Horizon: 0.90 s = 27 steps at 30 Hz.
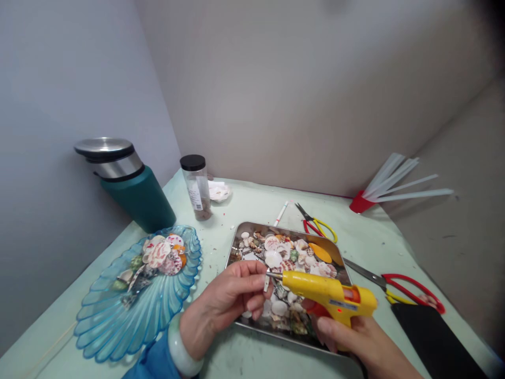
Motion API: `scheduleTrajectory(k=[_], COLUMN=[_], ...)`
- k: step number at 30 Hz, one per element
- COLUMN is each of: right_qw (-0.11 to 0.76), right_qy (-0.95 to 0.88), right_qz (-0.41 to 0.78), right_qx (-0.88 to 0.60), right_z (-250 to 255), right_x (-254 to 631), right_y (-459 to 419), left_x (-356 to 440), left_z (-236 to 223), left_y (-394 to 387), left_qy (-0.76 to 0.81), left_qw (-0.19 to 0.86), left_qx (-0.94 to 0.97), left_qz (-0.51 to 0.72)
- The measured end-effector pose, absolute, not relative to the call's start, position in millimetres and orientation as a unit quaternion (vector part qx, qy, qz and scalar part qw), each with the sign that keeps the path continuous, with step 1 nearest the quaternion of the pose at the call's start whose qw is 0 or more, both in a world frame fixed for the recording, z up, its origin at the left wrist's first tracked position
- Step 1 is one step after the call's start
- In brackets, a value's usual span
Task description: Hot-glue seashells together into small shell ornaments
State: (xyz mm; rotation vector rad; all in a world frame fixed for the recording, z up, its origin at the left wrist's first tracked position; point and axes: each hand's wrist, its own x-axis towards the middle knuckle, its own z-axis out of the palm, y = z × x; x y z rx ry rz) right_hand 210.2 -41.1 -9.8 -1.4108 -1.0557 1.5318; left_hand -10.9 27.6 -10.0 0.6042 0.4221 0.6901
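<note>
My left hand [229,302] is closed in a pinch on a small white shell [266,284], held just above the near left part of a metal tray [241,237] full of mixed seashells. My right hand [355,339] grips a yellow hot glue gun [329,296]. Its metal nozzle points left and touches the shell at my left fingertips. A blue shell-shaped glass dish [118,321] lies to the left, with several shells stuck together near its far middle.
A teal flask [128,184] with a steel lid and a black-capped clear jar [197,187] stand at the back left. Small red-and-yellow scissors [319,226], large red-handled scissors [398,287], a black pad [434,342] and a red holder of glue sticks [390,184] lie to the right.
</note>
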Motion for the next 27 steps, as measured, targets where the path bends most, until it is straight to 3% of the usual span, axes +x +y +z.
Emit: scheduleTrajectory(k=[10,27], right_qw=[0.341,0.391], right_qy=[-0.447,-0.421], right_qz=[0.621,0.602], right_qx=[-0.546,-0.554], right_z=[-9.8,-8.5], right_x=[220.3,210.9], right_y=[-39.2,-40.2], left_x=[-10.6,-10.7], left_z=[-13.0,-12.0], left_y=[27.7,27.6], left_qy=[0.211,0.217], left_qw=[0.869,0.868], left_qx=[0.294,0.302], left_qz=[0.339,0.329])
